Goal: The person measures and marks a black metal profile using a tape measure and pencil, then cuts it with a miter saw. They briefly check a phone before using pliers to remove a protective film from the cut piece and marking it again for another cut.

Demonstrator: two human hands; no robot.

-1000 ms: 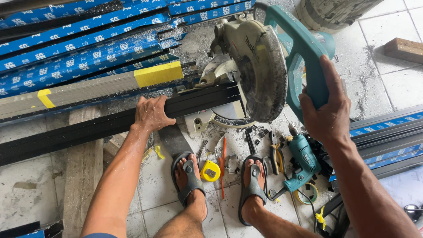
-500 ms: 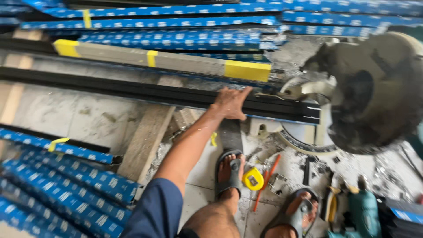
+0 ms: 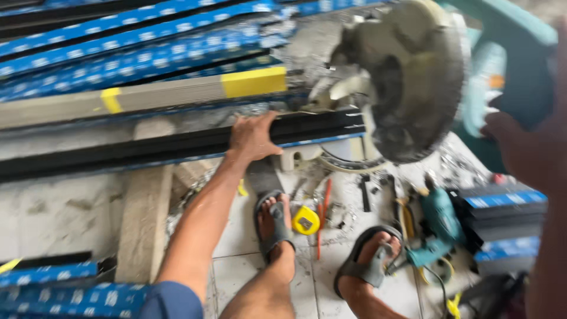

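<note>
The left hand [image 3: 253,137] presses the black profile [image 3: 147,149] flat just beside the saw blade guard [image 3: 407,82], the right hand [image 3: 525,147] gripping the teal saw handle [image 3: 508,35]; a slipping profile could drag fingers bladeward.

Your left hand [image 3: 253,137] presses the black profile [image 3: 147,147], with stacked blue-wrapped profiles [image 3: 136,50] crowding the far side. The saw [image 3: 407,82] blocks passage to the right, just beside your right hand [image 3: 525,147]. Nearer you, a tape measure [image 3: 305,220], drill [image 3: 440,227] and your feet clutter the floor; bare tile [image 3: 53,215] lies left of the plank [image 3: 144,218].
</note>
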